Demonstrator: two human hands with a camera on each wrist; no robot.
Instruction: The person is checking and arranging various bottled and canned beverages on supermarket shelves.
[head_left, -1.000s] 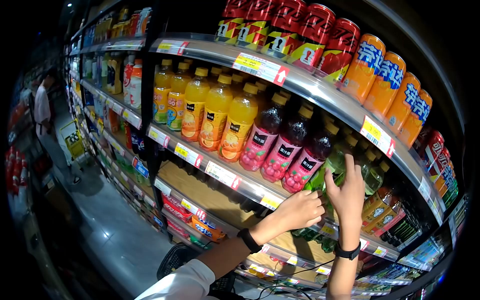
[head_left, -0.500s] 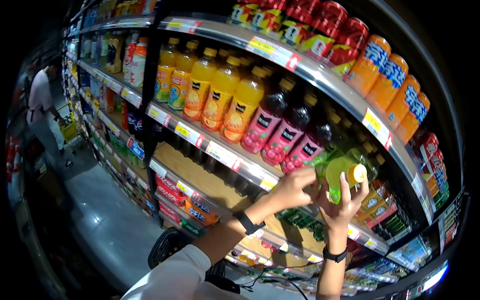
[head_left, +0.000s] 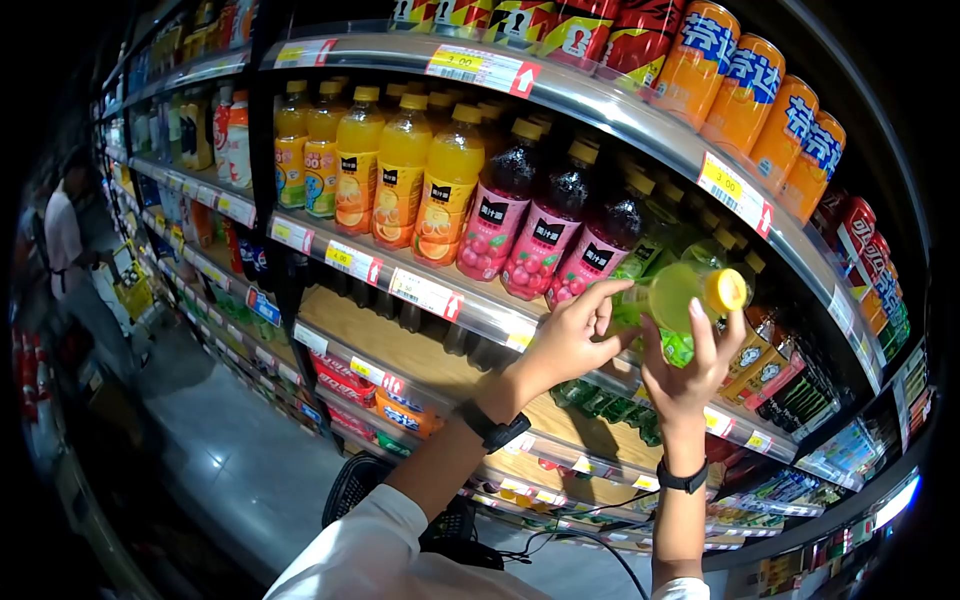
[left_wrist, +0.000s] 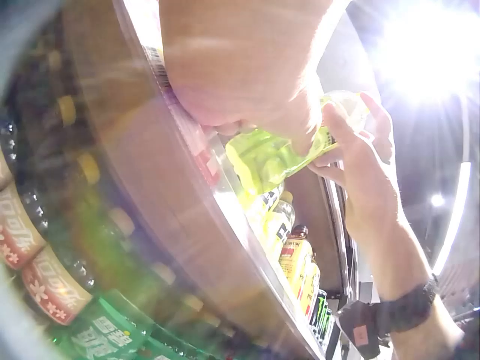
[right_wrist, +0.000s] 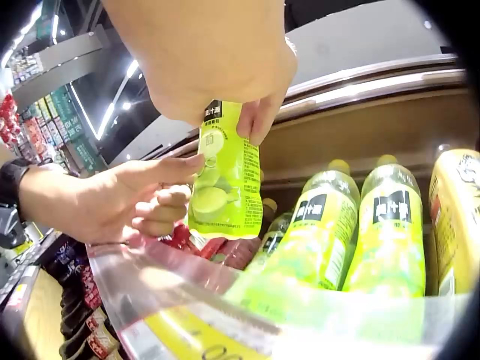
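Note:
My right hand (head_left: 690,365) grips a juice bottle (head_left: 683,300) with a yellow cap and a bright green label, round its upper part. The bottle is tilted in front of the shelf, its cap towards the right in the head view. My left hand (head_left: 575,335) is at the bottle's label side, with thumb and forefinger pinching it there and the other fingers curled. In the right wrist view the left hand (right_wrist: 142,199) meets the label's left edge. Behind the held bottle stand more green-labelled bottles (right_wrist: 319,225) on the shelf.
Pink-labelled bottles (head_left: 540,240) and orange juice bottles (head_left: 452,190) stand in rows to the left. Orange cans (head_left: 745,85) line the shelf above. A shelf edge with price tags (head_left: 425,290) runs below the bottles. A black basket (head_left: 360,480) is low down; a person (head_left: 65,230) is at far left.
A second ago my right hand was reaching among the green bottles with spread fingers. It has since taken one and drawn it out, tilted; my left hand has come to the bottle.

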